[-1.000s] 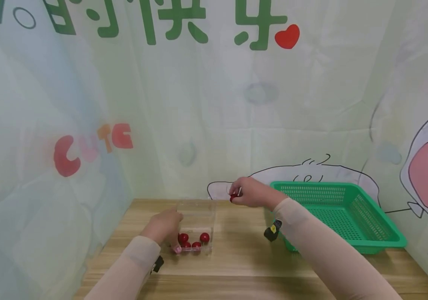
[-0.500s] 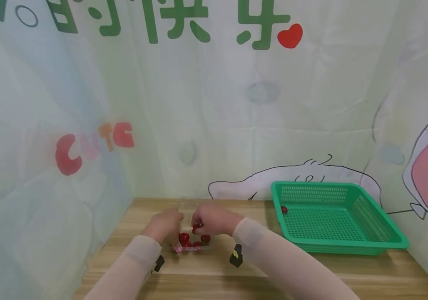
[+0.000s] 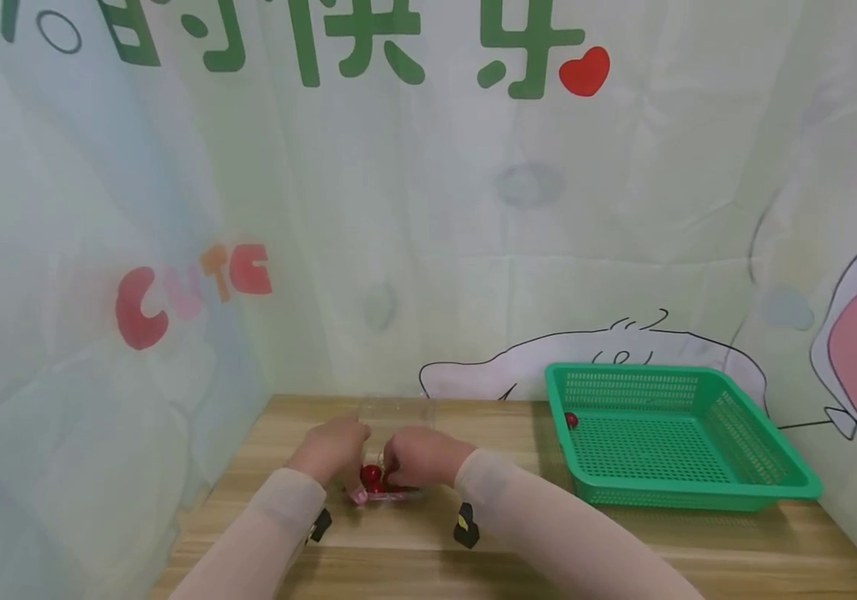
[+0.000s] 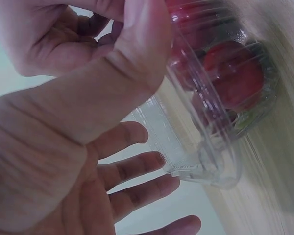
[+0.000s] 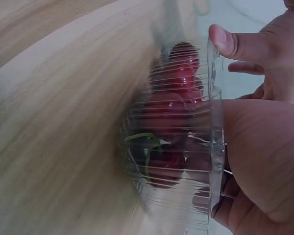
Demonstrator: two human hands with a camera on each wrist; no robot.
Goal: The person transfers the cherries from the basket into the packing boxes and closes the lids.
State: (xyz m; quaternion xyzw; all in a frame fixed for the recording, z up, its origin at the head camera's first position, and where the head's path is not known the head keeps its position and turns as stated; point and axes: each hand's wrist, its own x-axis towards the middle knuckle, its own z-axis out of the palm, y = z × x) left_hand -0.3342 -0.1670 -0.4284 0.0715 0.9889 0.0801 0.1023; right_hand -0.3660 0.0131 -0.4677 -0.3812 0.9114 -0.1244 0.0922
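A clear plastic clamshell box [image 3: 398, 408] stands on the table with red cherries [image 3: 371, 474] in its lower half. My left hand [image 3: 333, 450] spans its left side, thumb touching the front rim; the left wrist view shows its other fingers [image 4: 137, 169] spread near the hinge. Over the box's right side, my right hand [image 3: 428, 457] reaches down among the cherries. Its fingertips are hidden from above and blurred behind the ribbed wall in the right wrist view, so whether they pinch a cherry cannot be told. A green stem [image 5: 139, 135] shows inside the wall.
To the right sits a green perforated basket [image 3: 684, 485] with a single red cherry [image 3: 571, 420] by its left wall. Both stand on a wood-grain table [image 3: 541, 554]. A printed cloth [image 3: 466, 250] hangs behind and along the sides.
My right hand has moved left and down into the box; earlier it pinched a cherry between basket and box. The basket's cherry came into view as the arm cleared it. My left hand stayed put.
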